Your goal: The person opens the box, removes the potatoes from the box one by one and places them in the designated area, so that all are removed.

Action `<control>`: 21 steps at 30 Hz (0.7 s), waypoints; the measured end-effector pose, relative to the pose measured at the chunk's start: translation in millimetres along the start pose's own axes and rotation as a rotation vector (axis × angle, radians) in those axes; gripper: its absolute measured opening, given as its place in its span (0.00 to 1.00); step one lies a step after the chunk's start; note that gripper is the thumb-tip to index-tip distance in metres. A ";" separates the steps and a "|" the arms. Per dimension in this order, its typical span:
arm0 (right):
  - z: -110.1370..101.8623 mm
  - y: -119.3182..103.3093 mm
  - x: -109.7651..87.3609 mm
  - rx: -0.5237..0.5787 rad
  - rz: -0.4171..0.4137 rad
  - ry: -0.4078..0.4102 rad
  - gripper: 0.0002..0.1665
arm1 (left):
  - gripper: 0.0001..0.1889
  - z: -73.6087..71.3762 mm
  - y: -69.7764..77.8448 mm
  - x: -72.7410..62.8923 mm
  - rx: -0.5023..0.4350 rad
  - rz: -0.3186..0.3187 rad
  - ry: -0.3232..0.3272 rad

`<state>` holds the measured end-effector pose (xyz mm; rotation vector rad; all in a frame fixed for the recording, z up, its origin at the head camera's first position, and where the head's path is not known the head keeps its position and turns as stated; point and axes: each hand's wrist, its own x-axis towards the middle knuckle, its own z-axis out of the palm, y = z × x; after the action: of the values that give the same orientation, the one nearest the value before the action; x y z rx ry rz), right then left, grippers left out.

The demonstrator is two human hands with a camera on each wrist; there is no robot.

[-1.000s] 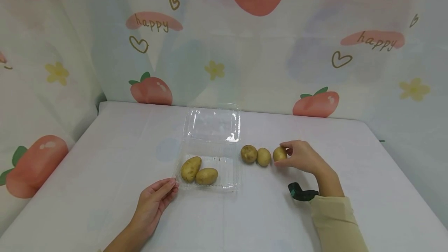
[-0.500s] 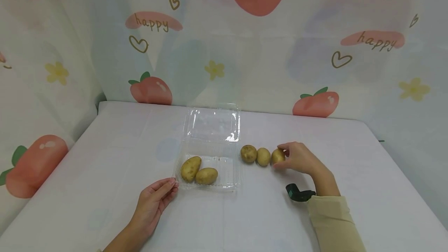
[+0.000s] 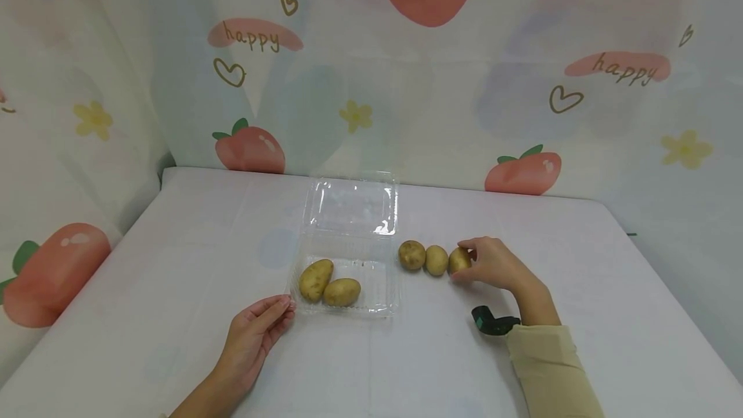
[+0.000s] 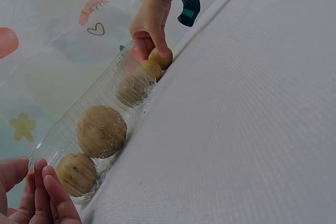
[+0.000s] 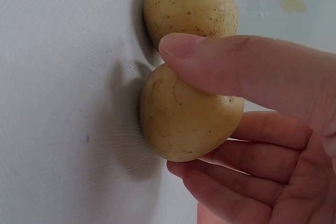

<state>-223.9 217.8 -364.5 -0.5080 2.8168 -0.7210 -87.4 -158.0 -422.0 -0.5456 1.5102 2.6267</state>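
Observation:
My right hand grips a small yellow potato between thumb and fingers, low at the table surface. Right beside it sits a second potato, and past that a rounder, browner potato, so the three form a short row. With thumb and fingertips, my left hand pinches the front left corner of a clear plastic clamshell box. Its lid lies folded back, away from me. Inside the box's left half rest an oblong potato and an oval one.
A white cloth covers the table. Behind and to the left hangs a curtain printed with fruit and flowers. A dark green wrist device juts out from the right sleeve, close over the table.
My right hand has moved slightly left with its potato, closing the gap to the middle potato of the row. The left hand and the box stay in place.

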 end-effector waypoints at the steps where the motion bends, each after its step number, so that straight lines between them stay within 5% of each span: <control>1: 0.0 -0.4 0.0 0.001 0.001 -0.002 0.39 | 0.04 -0.2 0.3 -0.1 0.000 -0.002 -0.001; 21: 0.2 -1.7 -1.0 -0.010 -0.015 -0.012 0.41 | 0.04 0.6 0.3 -0.4 0.004 0.006 -0.004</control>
<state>-222.5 216.7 -363.7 -0.5338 2.8097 -0.7049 -87.2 -157.7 -421.3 -0.5355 1.5181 2.6268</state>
